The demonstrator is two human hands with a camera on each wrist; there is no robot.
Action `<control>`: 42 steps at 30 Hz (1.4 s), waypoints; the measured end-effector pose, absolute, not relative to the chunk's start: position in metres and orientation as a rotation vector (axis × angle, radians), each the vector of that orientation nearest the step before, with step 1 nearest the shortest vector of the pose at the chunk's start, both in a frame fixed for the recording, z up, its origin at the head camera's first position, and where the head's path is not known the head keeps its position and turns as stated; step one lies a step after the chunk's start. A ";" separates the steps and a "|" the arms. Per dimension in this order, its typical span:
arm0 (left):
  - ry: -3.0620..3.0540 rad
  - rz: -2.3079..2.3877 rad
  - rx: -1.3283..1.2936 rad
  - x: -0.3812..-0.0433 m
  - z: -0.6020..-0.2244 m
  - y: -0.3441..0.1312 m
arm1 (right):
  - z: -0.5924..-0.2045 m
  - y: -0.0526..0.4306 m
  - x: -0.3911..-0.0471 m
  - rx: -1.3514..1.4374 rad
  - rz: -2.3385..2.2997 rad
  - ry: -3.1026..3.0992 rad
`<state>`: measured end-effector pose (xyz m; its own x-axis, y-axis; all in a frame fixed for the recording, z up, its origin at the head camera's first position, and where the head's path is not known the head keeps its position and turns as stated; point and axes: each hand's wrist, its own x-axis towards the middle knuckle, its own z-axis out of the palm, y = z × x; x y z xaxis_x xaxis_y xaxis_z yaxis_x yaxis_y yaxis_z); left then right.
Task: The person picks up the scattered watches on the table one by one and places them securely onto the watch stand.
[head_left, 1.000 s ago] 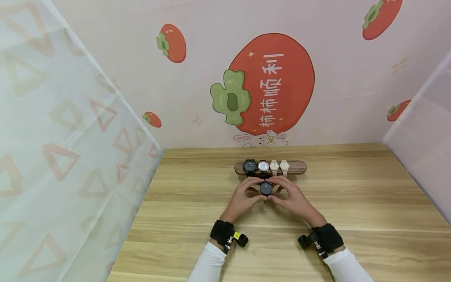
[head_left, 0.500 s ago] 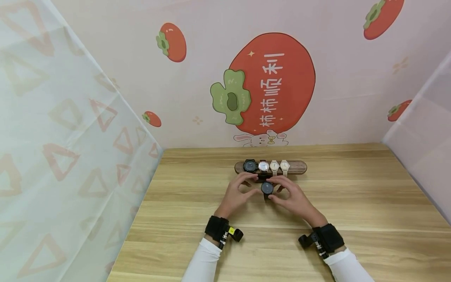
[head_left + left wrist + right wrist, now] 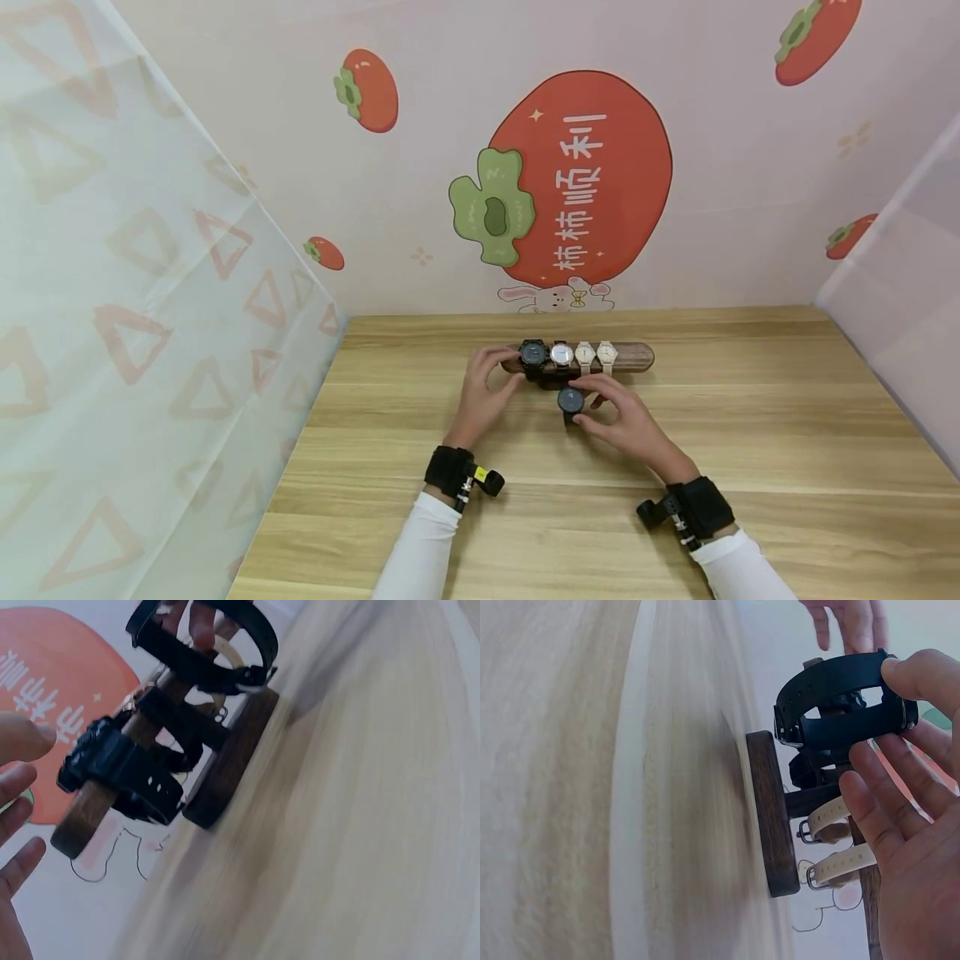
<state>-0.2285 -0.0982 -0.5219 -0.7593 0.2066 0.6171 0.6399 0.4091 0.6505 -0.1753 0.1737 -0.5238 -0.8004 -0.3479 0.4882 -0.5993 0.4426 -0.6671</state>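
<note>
My right hand [image 3: 637, 427] pinches a black wristwatch [image 3: 571, 400] by its case, its buckled strap loop [image 3: 829, 735] hanging in the right wrist view. Behind it stands a dark wooden watch stand [image 3: 637, 357]. On its bar sit a large black watch [image 3: 533, 353], a white-dialled watch [image 3: 561, 354] with a dark strap, and two cream watches [image 3: 584, 354]. Near the stand's left end is my left hand [image 3: 480, 402], fingers spread and holding nothing. The left wrist view shows its fingertips [image 3: 30, 855] apart from the large black watch.
The stand's base bar [image 3: 240, 761] rests on a light wood-grain table [image 3: 570, 542]. A backdrop with persimmon drawings [image 3: 592, 183] rises behind the table's far edge. Patterned white sheets [image 3: 150, 350] flank it on both sides.
My left hand has let go of the black wristwatch and moved left and away from me to the stand's left end. The right hand keeps holding that watch almost in place.
</note>
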 end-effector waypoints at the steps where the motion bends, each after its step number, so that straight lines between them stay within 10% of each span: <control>1: -2.244 -1.322 -0.697 -0.230 -0.523 -0.099 | -0.524 0.174 -0.175 0.816 1.290 -2.416; 42: -2.427 -1.577 -0.481 -0.243 -0.541 -0.105 | -0.528 0.213 -0.183 0.786 1.264 -2.338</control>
<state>-0.2428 -0.1055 -0.5405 -0.9254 0.1578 0.3445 0.3789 0.3754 0.8459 -0.1830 0.2126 -0.5277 -0.7768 -0.2971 0.5553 -0.6273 0.4428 -0.6407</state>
